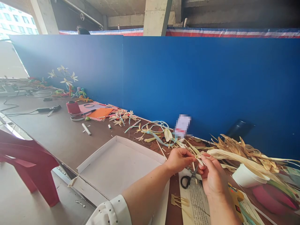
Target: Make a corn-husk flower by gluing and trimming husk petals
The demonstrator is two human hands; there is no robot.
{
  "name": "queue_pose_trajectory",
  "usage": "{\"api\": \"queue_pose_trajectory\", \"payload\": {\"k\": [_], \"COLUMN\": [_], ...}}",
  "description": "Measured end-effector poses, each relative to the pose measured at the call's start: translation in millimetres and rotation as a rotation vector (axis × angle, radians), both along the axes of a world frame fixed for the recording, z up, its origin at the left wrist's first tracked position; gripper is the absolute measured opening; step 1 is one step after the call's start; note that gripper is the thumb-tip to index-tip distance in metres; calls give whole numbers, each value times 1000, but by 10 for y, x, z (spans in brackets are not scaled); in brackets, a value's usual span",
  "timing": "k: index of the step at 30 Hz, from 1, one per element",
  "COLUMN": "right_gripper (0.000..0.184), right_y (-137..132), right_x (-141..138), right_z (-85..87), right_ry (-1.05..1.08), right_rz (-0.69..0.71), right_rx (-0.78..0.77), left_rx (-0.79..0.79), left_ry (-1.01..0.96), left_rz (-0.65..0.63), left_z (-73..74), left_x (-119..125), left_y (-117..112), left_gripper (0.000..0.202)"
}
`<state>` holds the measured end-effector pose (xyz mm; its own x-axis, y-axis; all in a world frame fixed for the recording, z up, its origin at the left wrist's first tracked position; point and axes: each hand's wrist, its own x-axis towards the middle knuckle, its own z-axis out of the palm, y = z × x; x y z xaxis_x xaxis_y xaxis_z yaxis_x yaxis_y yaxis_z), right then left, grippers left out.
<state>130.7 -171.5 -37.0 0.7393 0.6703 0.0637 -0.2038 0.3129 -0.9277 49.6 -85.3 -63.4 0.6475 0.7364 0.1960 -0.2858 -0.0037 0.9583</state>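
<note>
My left hand (179,160) is closed, its thumb and fingers pinching a small piece of pale dried husk (199,156). My right hand (212,176) meets it from the other side, its fingertips closed on the same husk piece. Just below the fingers, scissors with black handles (186,182) lie on a printed sheet (194,203). A bundle of dry brown husks (243,147) and a long pale husk strip (225,154) lie beyond my right hand. Small details of the held piece are hidden by the fingers.
An open white box (122,172) lies left of my hands. A white cup (249,175), a pink round object (273,198) and a yellow tool (235,195) are at right. Blue panels (187,78) back the table; a red chair (28,162) stands left. A red thread spool (73,107) sits farther off.
</note>
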Motion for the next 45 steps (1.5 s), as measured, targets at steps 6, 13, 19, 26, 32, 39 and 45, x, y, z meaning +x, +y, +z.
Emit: {"api": "queue_pose_trajectory", "payload": {"k": [6, 13, 19, 26, 32, 39, 45], "right_gripper": [35, 31, 30, 25, 29, 34, 36], "right_y": [-10, -6, -23, -17, -19, -26, -31], "right_x": [59, 106, 106, 116, 123, 113, 102], "right_z": [-21, -52, -40, -40, -40, -40, -26], "right_ry": [-16, -18, -36, -73, -58, -60, -25], "right_rz": [12, -17, -22, -52, -64, -49, -41], "right_rx": [-35, -62, -79, -109, -124, -124, -138], "left_rx": [28, 67, 152, 157, 200, 203, 205], "left_ry": [31, 44, 96, 109, 101, 87, 114], "left_rz": [-10, -53, -26, -71, -88, -105, -86], "left_z": [-9, -30, -28, 15, 1, 0, 8], "left_x": [2, 0, -6, -34, -36, -39, -36], "left_y": [-17, -6, 15, 12, 32, 44, 39], "left_gripper": [18, 13, 15, 14, 15, 13, 13]}}
